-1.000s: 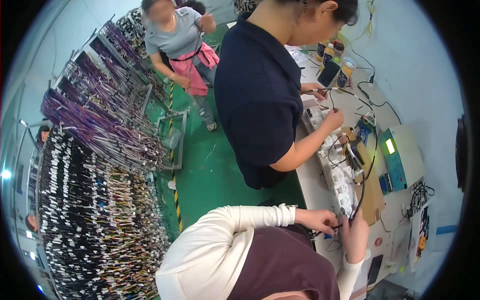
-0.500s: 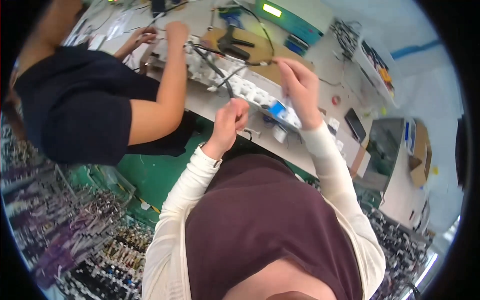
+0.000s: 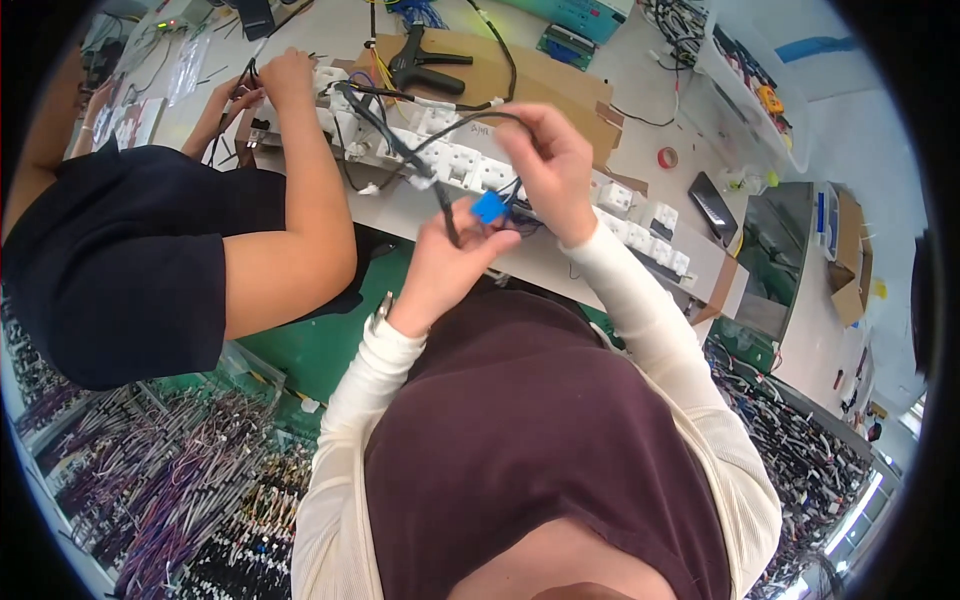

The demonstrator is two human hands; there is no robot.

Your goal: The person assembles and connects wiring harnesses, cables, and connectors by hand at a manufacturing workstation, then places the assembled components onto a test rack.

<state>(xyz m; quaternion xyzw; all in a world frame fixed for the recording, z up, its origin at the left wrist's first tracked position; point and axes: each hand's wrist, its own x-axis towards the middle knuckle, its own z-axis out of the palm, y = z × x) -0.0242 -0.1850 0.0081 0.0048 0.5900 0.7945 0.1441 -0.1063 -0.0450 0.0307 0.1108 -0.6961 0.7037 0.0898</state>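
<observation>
In the head view, near the middle of the frame, closed inside the grip of the left hand [image 3: 445, 265]: a black cable bundle [image 3: 400, 148], running from there toward the upper left. Just right of the middle, somewhat blurred, pinched in the fingertip grip of the right hand [image 3: 553, 165]: a thin black branch [image 3: 470, 119], arching out from the bundle. Close at the left fingertips, a blue block [image 3: 489, 207]; gripped or merely touching, cannot tell. Below both hands, the front edge of the table [image 3: 640, 155], slanting from left of centre down toward the lower right, close to the torso. Tighter on the left, with a co-worker's forearm [image 3: 310, 160] near the bundle's upper end; more open room at upper right, between a cardboard sheet [image 3: 545, 85] and a clear bin [image 3: 740, 112]. Counted: one blue block, one bin, one black pistol-shaped tool [image 3: 430, 75] on the cardboard, one red tape roll [image 3: 667, 157], one black phone [image 3: 712, 207] right of centre. In material and shape: bendable, dark-sheathed cable; blocky, notched white holders [image 3: 480, 175] in a slanting row; flat brown card; see-through bin walls; smooth green floor [image 3: 310, 360] at lower left of centre; soft cream sleeves [image 3: 650, 290].
</observation>
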